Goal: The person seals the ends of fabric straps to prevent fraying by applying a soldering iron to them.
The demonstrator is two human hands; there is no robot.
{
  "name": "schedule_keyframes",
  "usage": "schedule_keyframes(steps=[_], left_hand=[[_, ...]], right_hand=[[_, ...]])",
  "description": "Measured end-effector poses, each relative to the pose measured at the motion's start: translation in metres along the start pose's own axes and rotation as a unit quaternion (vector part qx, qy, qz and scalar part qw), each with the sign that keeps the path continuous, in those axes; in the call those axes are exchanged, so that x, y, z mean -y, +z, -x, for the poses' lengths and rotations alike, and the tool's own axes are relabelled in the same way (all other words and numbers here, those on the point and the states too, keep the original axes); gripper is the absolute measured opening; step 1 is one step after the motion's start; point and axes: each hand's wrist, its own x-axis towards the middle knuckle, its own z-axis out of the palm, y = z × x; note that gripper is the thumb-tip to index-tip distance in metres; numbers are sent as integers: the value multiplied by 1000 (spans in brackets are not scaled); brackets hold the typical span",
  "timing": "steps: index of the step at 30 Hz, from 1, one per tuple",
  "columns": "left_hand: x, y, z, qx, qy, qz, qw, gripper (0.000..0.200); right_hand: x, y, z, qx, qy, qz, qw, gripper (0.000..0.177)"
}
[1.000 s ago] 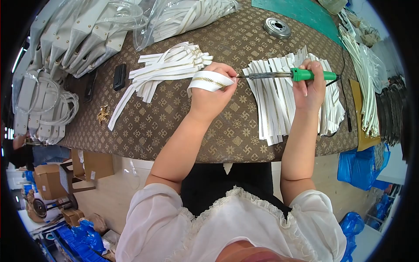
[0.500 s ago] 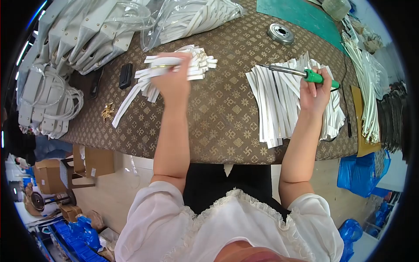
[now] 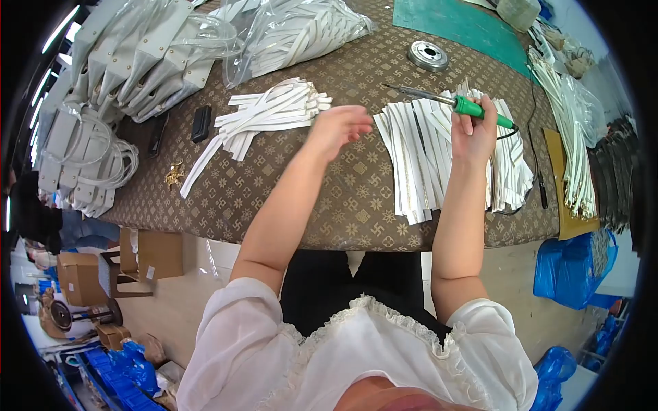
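My right hand (image 3: 474, 133) grips the green handle of a soldering iron (image 3: 467, 107), whose long metal tip points left above a fanned row of white strips (image 3: 411, 168). Between the two groups of strips, my left hand (image 3: 340, 131) hovers over the patterned tablecloth with its fingers stretched out and nothing visible in them. To its left lies a looser pile of white strips (image 3: 267, 113), one of them slanting out toward the front left. The iron's black cord runs off to the right of the hand.
White bags (image 3: 137, 55) under plastic crowd the back left, beside a clear bag of strips (image 3: 308, 34). A black case (image 3: 201, 123), small gold-coloured pieces (image 3: 174, 175), a round metal piece (image 3: 428, 55) and a green mat (image 3: 473, 31) lie on the table. Long white straps (image 3: 572, 144) line the right.
My left hand has left the left pile and moved right, toward the fanned strips. The soldering iron has shifted slightly left in my right hand, along with a small shift of the view.
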Motion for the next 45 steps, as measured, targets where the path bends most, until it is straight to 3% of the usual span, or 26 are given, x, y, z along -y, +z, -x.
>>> schedule_keyframes(steps=[2,3,5,9,10,13,15,16,17,18,20,22,25,28,34,41,45], left_hand=[[6,21,-13,-47,15,-305,951,37],[8,29,-19,-89,35,-465,880,38],[9,48,-18,-173,99,-581,789,36],[12,52,-34,-130,57,-576,805,35],[9,50,-31,-111,69,-540,831,33],[6,40,-20,-73,94,-465,877,27],[8,32,-13,-1,141,-181,973,20],[8,28,-10,39,160,-31,986,17],[8,25,-6,41,160,-31,986,17],[2,22,3,34,191,-37,980,16],[-7,19,20,24,250,-46,967,16],[-9,20,31,23,242,-40,969,15],[-12,20,40,10,223,-29,974,15],[-14,22,45,-31,358,-232,904,14],[-16,25,46,-46,409,-286,865,11],[-18,24,46,-53,472,-326,817,9],[-16,24,44,-47,530,-356,768,11]], right_hand=[[-3,2,0,6,3,4,1000,19],[-2,-1,-1,11,1,12,1000,20],[-3,-3,-4,26,2,23,999,20],[-1,-6,-5,26,-3,8,1000,22],[-2,-5,-4,32,3,7,999,22],[-5,2,0,34,-93,89,991,21],[-11,14,6,64,-133,164,975,18],[-15,23,12,89,-176,238,951,15],[-20,29,16,112,-218,310,919,12],[-23,31,18,109,-220,312,918,12],[-30,31,22,265,-341,544,720,9],[-39,39,33,321,-317,573,684,15],[-52,43,41,335,-242,597,688,17],[-55,36,35,340,-248,601,679,19],[-51,40,36,344,-268,585,684,22],[-47,42,38,373,-291,604,641,22],[-47,38,39,360,-223,597,681,18]])
